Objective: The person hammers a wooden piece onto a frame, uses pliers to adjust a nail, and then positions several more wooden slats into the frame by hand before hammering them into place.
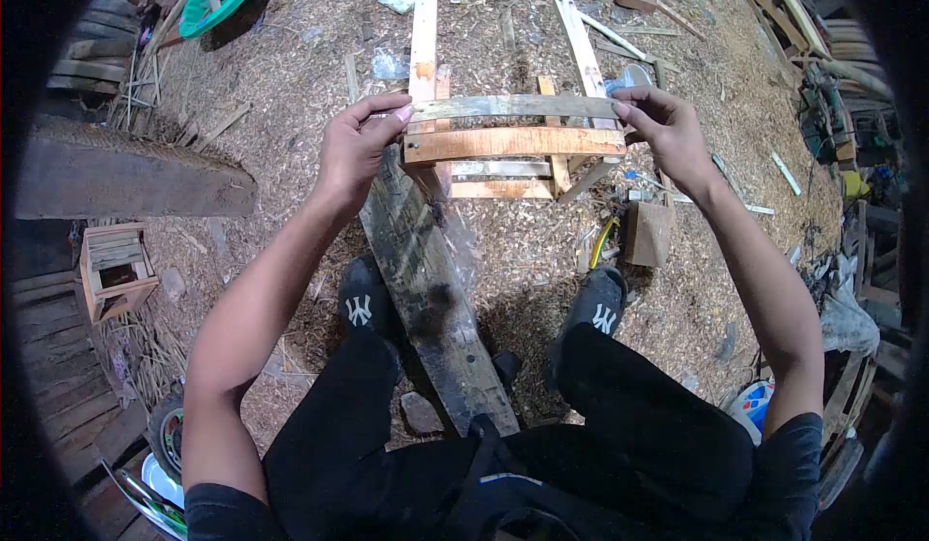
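the left hand [360, 144] pinched the left end of the grey slat [513, 106] between thumb and fingertips. the right hand [666, 127] pinched the right end of the same slat in the same way, fingers closed on it. the grey slat lay level across the top of the wooden frame [423, 57], just above and touching the brown slat [513, 142], which ran parallel to it. 2 pale uprights of the frame extended away from the person beneath both slats. the frame rested on the far end of the dark beam [431, 289], which ran between the person's 2 shoes [360, 301]. a wooden block [646, 233] stood near the right shoe. a small wooden box [116, 270] sat well apart at the left. sawdust [290, 86] and offcuts covered the floor.
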`<state>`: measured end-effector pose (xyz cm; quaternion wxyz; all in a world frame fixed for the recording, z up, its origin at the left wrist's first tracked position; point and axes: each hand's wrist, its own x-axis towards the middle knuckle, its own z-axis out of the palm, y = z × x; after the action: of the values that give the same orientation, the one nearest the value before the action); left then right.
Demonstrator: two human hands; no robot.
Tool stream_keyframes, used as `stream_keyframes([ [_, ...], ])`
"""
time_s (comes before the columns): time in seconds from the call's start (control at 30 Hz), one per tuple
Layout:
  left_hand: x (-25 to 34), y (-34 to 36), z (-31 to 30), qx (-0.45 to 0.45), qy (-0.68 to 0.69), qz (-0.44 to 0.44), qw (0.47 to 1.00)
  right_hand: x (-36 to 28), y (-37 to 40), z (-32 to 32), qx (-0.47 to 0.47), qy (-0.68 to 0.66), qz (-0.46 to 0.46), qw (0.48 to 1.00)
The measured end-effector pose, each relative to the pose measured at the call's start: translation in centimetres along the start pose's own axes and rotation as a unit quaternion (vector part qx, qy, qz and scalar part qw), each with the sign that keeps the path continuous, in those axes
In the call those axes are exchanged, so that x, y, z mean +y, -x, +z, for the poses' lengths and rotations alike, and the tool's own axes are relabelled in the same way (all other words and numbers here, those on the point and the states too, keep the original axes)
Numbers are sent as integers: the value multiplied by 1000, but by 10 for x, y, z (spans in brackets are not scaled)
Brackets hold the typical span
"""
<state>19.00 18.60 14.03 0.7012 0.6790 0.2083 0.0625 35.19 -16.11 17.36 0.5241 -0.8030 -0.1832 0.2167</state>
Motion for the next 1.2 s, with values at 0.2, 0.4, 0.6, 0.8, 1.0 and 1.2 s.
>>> stream_keyframes([
  [0.2,-1,-1,-2,-2,-10,5,1000,4,-2,-3,-10,-38,38,999],
  [0.4,3,1,-1,-10,-24,-11,1000,-3,3,-1,-27,-9,25,999],
  [0.6,-2,-1,-3,2,22,-29,999,-1,3,0,-10,-22,14,1000],
  [0.8,-3,0,-3,6,32,-16,999,2,3,-1,-15,-13,12,1000],
  [1.0,-9,-3,-7,-7,17,-21,1000,1,4,-1,-17,-19,20,999],
  [1.2,-5,-2,-4,0,-1,-24,1000,0,4,0,-16,-15,20,1000],
])
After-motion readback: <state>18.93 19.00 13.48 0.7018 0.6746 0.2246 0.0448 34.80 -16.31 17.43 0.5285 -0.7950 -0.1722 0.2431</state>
